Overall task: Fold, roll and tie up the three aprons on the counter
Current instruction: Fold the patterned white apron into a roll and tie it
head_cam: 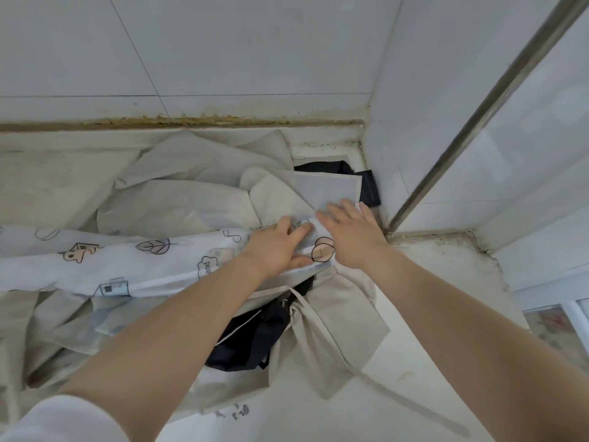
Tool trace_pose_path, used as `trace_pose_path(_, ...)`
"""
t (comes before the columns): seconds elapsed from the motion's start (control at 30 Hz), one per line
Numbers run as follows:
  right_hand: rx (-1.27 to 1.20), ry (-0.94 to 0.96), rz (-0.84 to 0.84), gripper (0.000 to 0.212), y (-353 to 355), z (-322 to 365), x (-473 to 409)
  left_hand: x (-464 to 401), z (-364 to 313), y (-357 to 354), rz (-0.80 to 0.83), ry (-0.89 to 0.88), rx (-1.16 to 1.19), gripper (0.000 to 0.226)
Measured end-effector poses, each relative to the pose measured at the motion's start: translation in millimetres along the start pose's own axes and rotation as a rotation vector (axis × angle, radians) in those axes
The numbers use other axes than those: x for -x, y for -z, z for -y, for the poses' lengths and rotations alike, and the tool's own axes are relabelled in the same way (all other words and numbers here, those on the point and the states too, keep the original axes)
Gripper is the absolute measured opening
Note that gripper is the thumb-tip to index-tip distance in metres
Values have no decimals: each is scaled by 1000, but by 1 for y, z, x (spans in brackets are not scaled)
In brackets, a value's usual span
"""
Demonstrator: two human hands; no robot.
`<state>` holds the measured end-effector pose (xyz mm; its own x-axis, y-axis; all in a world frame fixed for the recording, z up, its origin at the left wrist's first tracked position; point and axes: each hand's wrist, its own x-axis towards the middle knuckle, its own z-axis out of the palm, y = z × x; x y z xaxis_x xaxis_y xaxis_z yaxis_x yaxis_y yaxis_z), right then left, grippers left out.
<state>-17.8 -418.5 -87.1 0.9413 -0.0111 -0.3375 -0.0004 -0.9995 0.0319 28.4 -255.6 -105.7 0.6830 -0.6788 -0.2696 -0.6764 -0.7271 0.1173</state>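
Observation:
Three aprons lie heaped on the counter (430, 314). A white apron (105, 263) printed with leaves and houses stretches from the left edge to the middle as a long folded band. A beige apron (191, 199) is crumpled beneath and behind it, its strap (398, 397) trailing to the lower right. A black apron (255, 336) shows under both and again near the corner. My left hand (277, 247) presses flat on the right end of the white apron. My right hand (350, 234) lies flat beside it on the same end, fingers straight.
A tiled wall (191, 52) runs along the back of the counter, with a grimy joint. At the right a tiled pillar (398, 106) and a metal window frame (478, 122) close off the corner. The counter's right edge drops toward a floor.

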Motion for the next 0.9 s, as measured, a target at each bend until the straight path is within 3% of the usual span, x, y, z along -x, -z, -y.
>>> trace_pose_path(0.2, -177, -125, 20, 33, 18, -18, -24, 3, 0, -6, 5, 36, -14, 78)
trace_pose_path(0.27, -357, -136, -7, 23, 25, -22, -24, 5, 0, -8, -8, 44, 11, 79)
trace_pose_path(0.33, -537, -178, 9, 30, 33, -26, -20, 7, -1, -10, -28, 53, 28, 82)
trace_pose_path(0.47, -1160, -382, 209, 23, 52, -34, -2, 9, -3, -8, -28, 79, 171, 77)
trace_pose_path(0.53, -1308, -379, 217, 15, 56, -24, 2, 10, -1, -8, -26, 68, 257, 66)
trace_pose_path(0.63, -1447, -344, 232, 10, 62, 9, -1, 12, 11, -7, 0, 14, 303, 54)
trace_pose_path(0.7, -1485, -327, 286, 15, 64, 36, -6, 16, 20, -8, 68, -48, 294, 58)
trace_pose_path(0.9, -1372, -331, 182, 21, 47, 98, -21, 40, 39, 3, 155, -193, 279, 37)
